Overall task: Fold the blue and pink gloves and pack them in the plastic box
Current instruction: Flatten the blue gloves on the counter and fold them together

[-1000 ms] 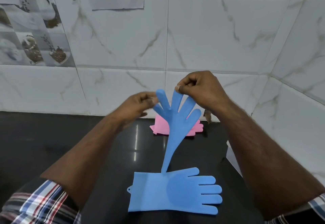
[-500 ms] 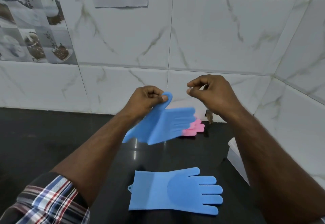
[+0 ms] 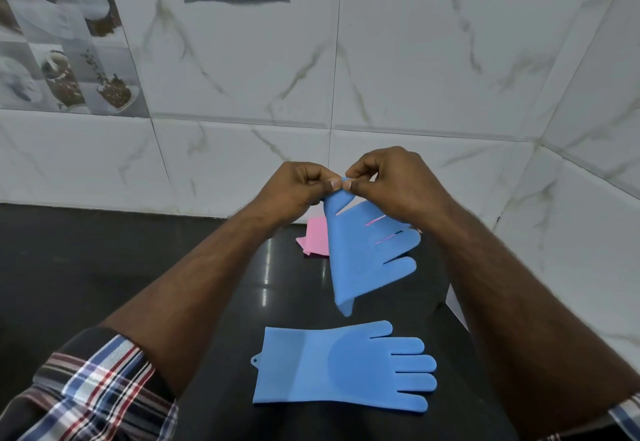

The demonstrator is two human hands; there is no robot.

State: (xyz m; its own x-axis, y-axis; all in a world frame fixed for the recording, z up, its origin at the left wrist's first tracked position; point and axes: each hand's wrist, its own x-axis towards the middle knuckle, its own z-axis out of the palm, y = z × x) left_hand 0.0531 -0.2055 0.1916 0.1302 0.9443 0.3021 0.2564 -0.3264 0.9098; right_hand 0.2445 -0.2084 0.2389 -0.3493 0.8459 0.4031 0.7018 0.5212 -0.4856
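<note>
both hands [image 3: 341, 184] pinch blue glove [image 3: 363, 257] thumb, glove hangs below grip.

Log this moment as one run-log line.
left hand: pinches thumb of lifted blue silicone glove | right hand: pinches same | second blue silicone glove: flat on black counter

Rolled plaid sleeves [image 3: 100, 381], bare forearms
</note>
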